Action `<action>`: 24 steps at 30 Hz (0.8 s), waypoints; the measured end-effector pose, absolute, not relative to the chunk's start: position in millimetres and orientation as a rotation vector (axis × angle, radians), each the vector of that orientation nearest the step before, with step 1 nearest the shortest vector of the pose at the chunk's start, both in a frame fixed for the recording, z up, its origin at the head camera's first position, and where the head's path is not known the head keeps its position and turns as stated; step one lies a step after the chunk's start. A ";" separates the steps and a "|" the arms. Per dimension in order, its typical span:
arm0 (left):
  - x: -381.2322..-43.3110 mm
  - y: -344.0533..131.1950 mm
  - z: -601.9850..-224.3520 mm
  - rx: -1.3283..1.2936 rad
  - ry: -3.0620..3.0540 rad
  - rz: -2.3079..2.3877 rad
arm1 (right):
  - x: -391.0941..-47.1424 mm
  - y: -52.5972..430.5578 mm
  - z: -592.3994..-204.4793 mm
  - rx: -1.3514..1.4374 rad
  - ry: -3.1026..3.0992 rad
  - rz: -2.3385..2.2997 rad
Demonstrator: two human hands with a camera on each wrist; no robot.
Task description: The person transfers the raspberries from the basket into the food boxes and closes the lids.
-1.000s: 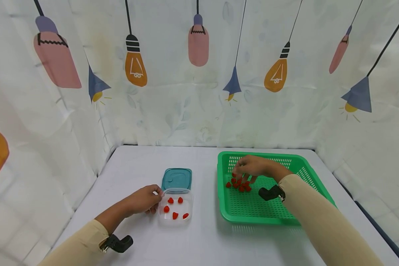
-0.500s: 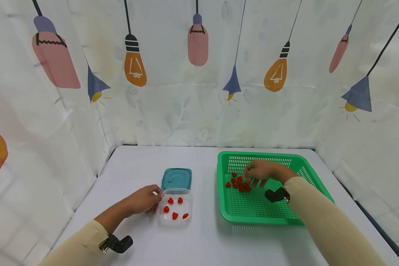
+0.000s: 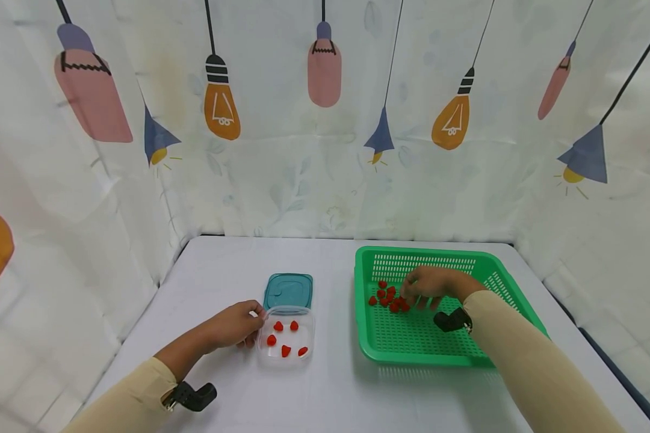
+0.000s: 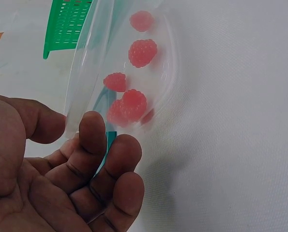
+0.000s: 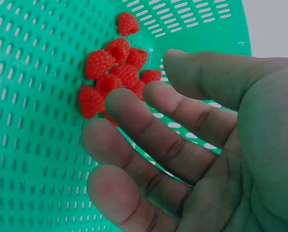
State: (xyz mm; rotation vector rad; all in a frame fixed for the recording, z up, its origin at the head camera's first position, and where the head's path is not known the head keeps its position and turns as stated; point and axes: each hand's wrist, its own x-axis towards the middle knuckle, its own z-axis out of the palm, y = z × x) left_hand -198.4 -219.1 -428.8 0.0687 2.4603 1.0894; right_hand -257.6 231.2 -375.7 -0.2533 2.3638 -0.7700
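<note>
My left hand (image 3: 235,325) pinches the left rim of a clear plastic container (image 3: 312,337) between thumb and forefinger, its other fingers loosely bent below. Several red raspberries (image 3: 286,350) lie spread over the container's bottom. On the right, my right hand (image 3: 432,282) reaches into a green plastic basket (image 3: 428,359). Beside its fingertips lies a small pile of raspberries (image 3: 383,302). In the right wrist view, thumb and fingers are apart and loosely bent, with nothing between them; the fingertips overlap the edge of the raspberry pile (image 5: 127,75).
A teal lid (image 3: 288,291) lies flat just behind the container. White cloth covers the table (image 3: 333,391). A white curtain (image 3: 281,198) printed with lamps and bulbs hangs behind and at both sides. Each wrist wears a small black camera (image 3: 194,397).
My right hand has drawn back rightward and a little nearer from over the pile, so more raspberries show. My left hand stays on the container rim.
</note>
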 end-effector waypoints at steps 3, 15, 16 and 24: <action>-198.1 -218.8 -428.1 0.070 2.462 1.091 | -257.7 233.3 -377.9 -0.248 2.367 -0.755; -198.1 -218.2 -428.1 0.066 2.465 1.082 | -258.3 233.1 -385.8 -0.244 2.367 -0.692; -198.0 -218.3 -428.1 0.066 2.466 1.083 | -258.5 233.1 -386.3 -0.245 2.367 -0.691; -197.4 -219.5 -428.8 0.086 2.477 1.092 | -257.1 231.4 -388.8 -0.251 2.375 -0.650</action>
